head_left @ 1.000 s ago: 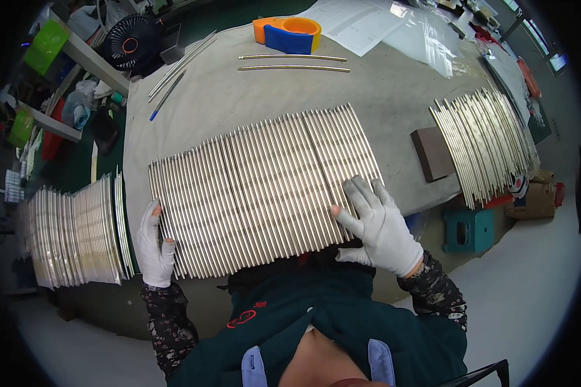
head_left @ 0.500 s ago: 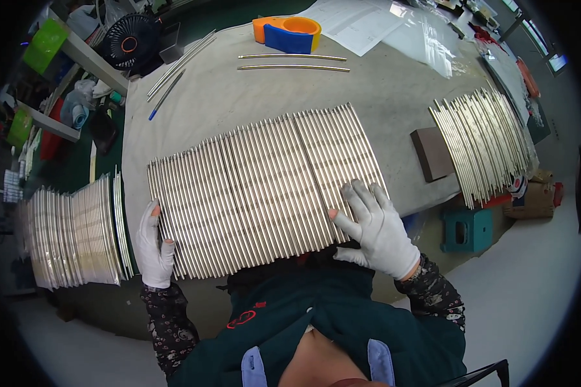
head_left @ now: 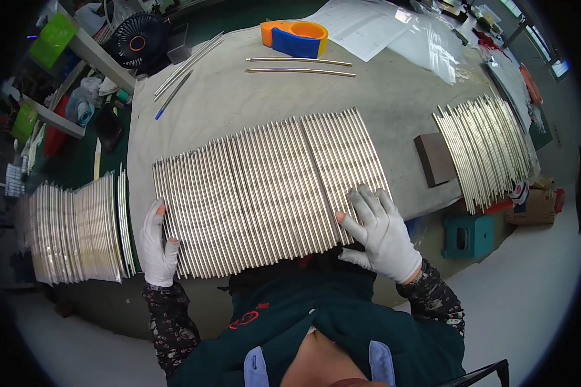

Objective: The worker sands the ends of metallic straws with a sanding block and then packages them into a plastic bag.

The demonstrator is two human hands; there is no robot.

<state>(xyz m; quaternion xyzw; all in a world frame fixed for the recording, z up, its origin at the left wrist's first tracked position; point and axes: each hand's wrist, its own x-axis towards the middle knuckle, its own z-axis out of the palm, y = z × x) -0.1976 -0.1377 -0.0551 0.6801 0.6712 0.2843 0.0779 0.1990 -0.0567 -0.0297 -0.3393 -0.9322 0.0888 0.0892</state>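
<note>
A wide row of thin silvery metal rods (head_left: 265,193) lies side by side on the grey table cover, slanting up toward the right. Narrow dark gaps split the row in places. My left hand (head_left: 158,248), in a white glove with bare fingertips at thumb and forefinger, rests along the row's left edge with fingers extended. My right hand (head_left: 382,240), gloved likewise with greyed fingertips, lies spread over the near right end, touching the rods. Neither hand is closed around a rod.
Bundled rods in clear wrap (head_left: 77,232) stand at the left. More rods (head_left: 484,151) lie at the right beside a brown block (head_left: 434,159). Farther back are an orange-and-blue tape dispenser (head_left: 297,39), two loose rods (head_left: 300,66), a pen (head_left: 173,95) and papers (head_left: 361,26). A teal stool (head_left: 469,236) stands below.
The whole view has shifted slightly. Both hands stay at the ends of the row, and my right hand sits a touch lower on the rods.
</note>
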